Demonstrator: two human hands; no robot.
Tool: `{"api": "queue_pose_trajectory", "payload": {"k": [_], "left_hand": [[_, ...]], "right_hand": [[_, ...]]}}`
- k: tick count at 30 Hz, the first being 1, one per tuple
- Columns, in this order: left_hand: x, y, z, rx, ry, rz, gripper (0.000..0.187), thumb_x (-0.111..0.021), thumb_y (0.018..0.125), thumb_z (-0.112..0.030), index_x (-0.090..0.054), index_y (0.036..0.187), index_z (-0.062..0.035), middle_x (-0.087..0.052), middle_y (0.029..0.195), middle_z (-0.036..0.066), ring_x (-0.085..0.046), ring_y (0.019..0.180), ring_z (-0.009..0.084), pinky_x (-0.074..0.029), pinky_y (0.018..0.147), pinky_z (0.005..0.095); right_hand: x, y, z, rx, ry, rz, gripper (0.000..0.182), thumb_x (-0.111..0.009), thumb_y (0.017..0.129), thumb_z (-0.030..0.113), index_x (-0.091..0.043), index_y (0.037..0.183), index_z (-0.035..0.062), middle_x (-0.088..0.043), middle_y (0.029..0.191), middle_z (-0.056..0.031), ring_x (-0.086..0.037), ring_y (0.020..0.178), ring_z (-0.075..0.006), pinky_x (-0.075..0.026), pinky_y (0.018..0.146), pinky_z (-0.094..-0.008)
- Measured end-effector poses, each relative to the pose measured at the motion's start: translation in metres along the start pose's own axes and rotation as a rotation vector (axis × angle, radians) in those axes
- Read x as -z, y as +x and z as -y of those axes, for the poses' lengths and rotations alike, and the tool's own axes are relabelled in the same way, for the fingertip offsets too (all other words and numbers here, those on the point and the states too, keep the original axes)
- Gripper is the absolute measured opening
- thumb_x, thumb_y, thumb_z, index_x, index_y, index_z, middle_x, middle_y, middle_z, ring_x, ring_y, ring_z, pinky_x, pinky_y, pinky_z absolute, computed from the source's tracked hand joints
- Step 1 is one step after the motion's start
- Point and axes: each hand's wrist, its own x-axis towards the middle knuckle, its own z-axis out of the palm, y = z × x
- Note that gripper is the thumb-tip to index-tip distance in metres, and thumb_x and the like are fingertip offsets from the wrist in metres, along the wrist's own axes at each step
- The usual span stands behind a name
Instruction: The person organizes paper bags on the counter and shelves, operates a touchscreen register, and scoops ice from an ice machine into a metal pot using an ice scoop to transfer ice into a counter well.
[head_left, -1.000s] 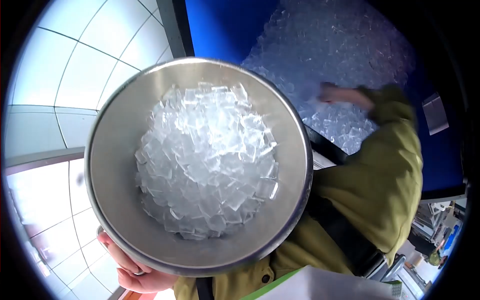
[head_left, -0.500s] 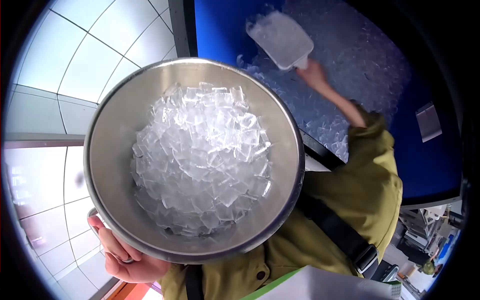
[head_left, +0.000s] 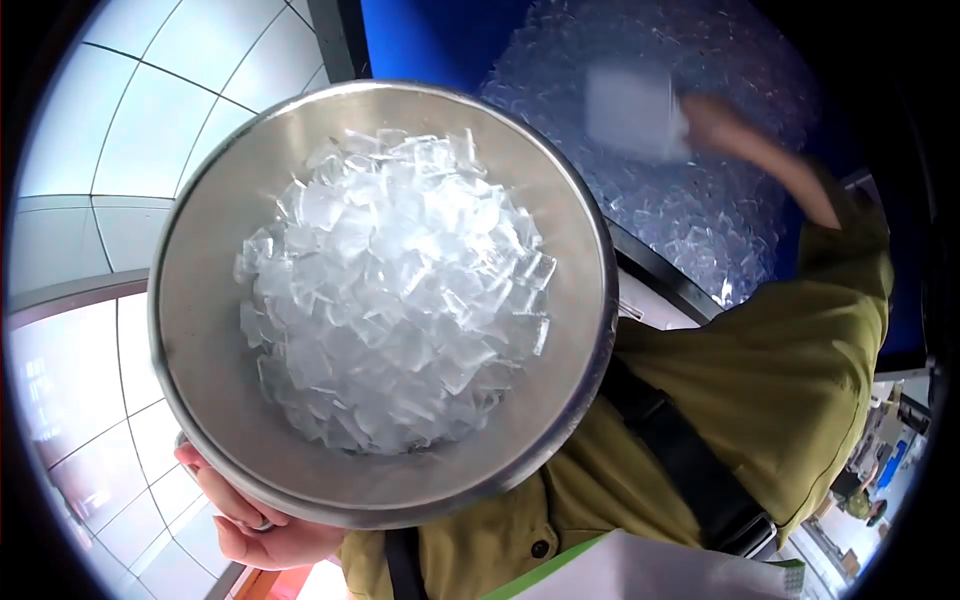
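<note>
The left hand [head_left: 255, 520] supports a steel bowl [head_left: 210, 260] from below, fingers curled under its lower rim; a ring shows on one finger. The bowl sits close to the camera, left of centre, and carries a heaped mound of ice cubes [head_left: 395, 290] that rises toward the rim on the upper side. The right hand [head_left: 715, 125] is extended into a blue ice bin [head_left: 440, 45] at upper right, closed on the handle of a clear scoop [head_left: 632, 110] — the scoop is blurred, so the exact grip and whether it carries ice cannot be told. The scoop lies above the bed of loose ice [head_left: 690, 220] that fills the bin. An olive sleeve [head_left: 800, 330] runs from the right wrist down to the body, crossed by a dark strap [head_left: 690, 460]. White tiles [head_left: 130, 130] cover the surface behind the bowl on the left. A pale card with a green edge [head_left: 650, 570] shows at the bottom — detail unreadable.
</note>
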Motion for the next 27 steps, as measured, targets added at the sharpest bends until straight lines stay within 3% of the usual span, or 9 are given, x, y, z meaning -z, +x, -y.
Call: {"api": "queue_pose_trajectory", "payload": {"k": [4, 5, 6, 12, 18, 21, 23, 25, 27], "left_hand": [[-0.006, -0.003, 0.010, -0.122, 0.069, -0.045, 0.031, -0.044, 0.072, -0.008, -0.033, 0.096, 0.0087, -0.028, 0.049, -0.004, -0.031, 0.039, 0.0057, -0.036, 0.068, 0.0133], [-0.007, -0.005, 0.009, -0.156, 0.081, -0.080, 0.031, -0.044, 0.072, -0.008, -0.032, 0.097, 0.0087, -0.028, 0.049, -0.004, -0.030, 0.039, 0.0055, -0.036, 0.068, 0.0130], [0.001, -0.007, 0.002, -0.070, -0.009, -0.012, 0.016, -0.041, 0.076, -0.013, -0.044, 0.080, 0.0022, -0.027, 0.048, -0.005, -0.029, 0.043, 0.0037, -0.035, 0.070, 0.0160], [-0.001, -0.005, -0.005, -0.062, 0.062, -0.023, 0.034, -0.044, 0.073, -0.007, -0.031, 0.100, 0.0088, -0.028, 0.049, -0.004, -0.030, 0.039, 0.0048, -0.034, 0.054, 0.0109], [-0.005, -0.005, 0.000, -0.054, 0.042, -0.039, 0.037, -0.042, 0.075, -0.008, -0.031, 0.104, 0.0113, -0.029, 0.050, -0.004, -0.031, 0.040, 0.0040, -0.033, 0.049, 0.0115], [0.002, -0.003, -0.010, 0.066, 0.113, 0.000, 0.014, -0.041, 0.074, -0.013, -0.032, 0.075, -0.0031, -0.023, 0.044, -0.005, -0.027, 0.040, 0.0034, -0.033, 0.070, 0.0173], [0.005, -0.001, -0.018, 0.141, 0.153, 0.025, 0.016, -0.041, 0.074, -0.016, -0.033, 0.061, -0.0100, -0.020, 0.042, -0.006, -0.026, 0.040, 0.0031, -0.034, 0.080, 0.0200], [0.004, 0.001, -0.018, 0.144, 0.137, 0.024, 0.014, -0.041, 0.074, -0.016, -0.034, 0.063, -0.0087, -0.021, 0.043, -0.006, -0.026, 0.040, 0.0031, -0.034, 0.079, 0.0193], [0.001, 0.003, -0.017, 0.127, 0.104, 0.017, 0.013, -0.040, 0.074, -0.015, -0.035, 0.066, -0.0071, -0.023, 0.044, -0.006, -0.025, 0.040, 0.0033, -0.035, 0.076, 0.0182]], "right_hand": [[-0.134, 0.053, 0.040, 0.038, 0.378, 0.265, 0.029, -0.060, 0.060, 0.018, -0.057, 0.085, 0.0039, -0.058, 0.080, -0.0172, -0.057, 0.075, -0.0317, -0.045, 0.066, -0.0390], [-0.160, 0.075, 0.063, 0.011, 0.422, 0.221, 0.030, -0.060, 0.060, 0.018, -0.057, 0.086, 0.0039, -0.058, 0.080, -0.0171, -0.057, 0.075, -0.0315, -0.045, 0.066, -0.0389], [-0.177, 0.096, 0.081, -0.007, 0.453, 0.154, 0.030, -0.060, 0.061, 0.019, -0.057, 0.087, 0.0040, -0.058, 0.080, -0.0171, -0.057, 0.075, -0.0314, -0.045, 0.066, -0.0387], [-0.221, 0.150, 0.138, -0.114, 0.630, -0.056, 0.035, -0.060, 0.062, 0.022, -0.055, 0.092, 0.0042, -0.058, 0.082, -0.0170, -0.057, 0.074, -0.0304, -0.045, 0.065, -0.0378], [-0.177, 0.108, 0.109, -0.136, 0.696, -0.070, 0.040, -0.059, 0.064, 0.025, -0.052, 0.097, 0.0045, -0.059, 0.083, -0.0169, -0.058, 0.074, -0.0295, -0.045, 0.064, -0.0369], [-0.114, 0.078, 0.083, -0.001, 0.740, -0.338, 0.031, -0.060, 0.063, 0.020, -0.056, 0.090, 0.0043, -0.059, 0.081, -0.0147, -0.058, 0.075, -0.0259, -0.044, 0.065, -0.0330], [-0.063, 0.065, 0.065, 0.068, 0.772, -0.430, 0.031, -0.058, 0.062, 0.016, -0.056, 0.090, 0.0032, -0.059, 0.077, -0.0122, -0.057, 0.072, -0.0197, -0.043, 0.064, -0.0312], [0.009, 0.042, 0.059, 0.118, 0.645, -0.429, 0.029, -0.056, 0.061, 0.013, -0.055, 0.089, 0.0010, -0.058, 0.071, -0.0097, -0.053, 0.063, -0.0162, -0.042, 0.060, -0.0305], [0.069, 0.021, 0.065, 0.148, 0.411, -0.522, 0.026, -0.057, 0.061, 0.013, -0.055, 0.084, 0.0006, -0.058, 0.073, -0.0144, -0.058, 0.066, -0.0231, -0.044, 0.059, -0.0332]]}}
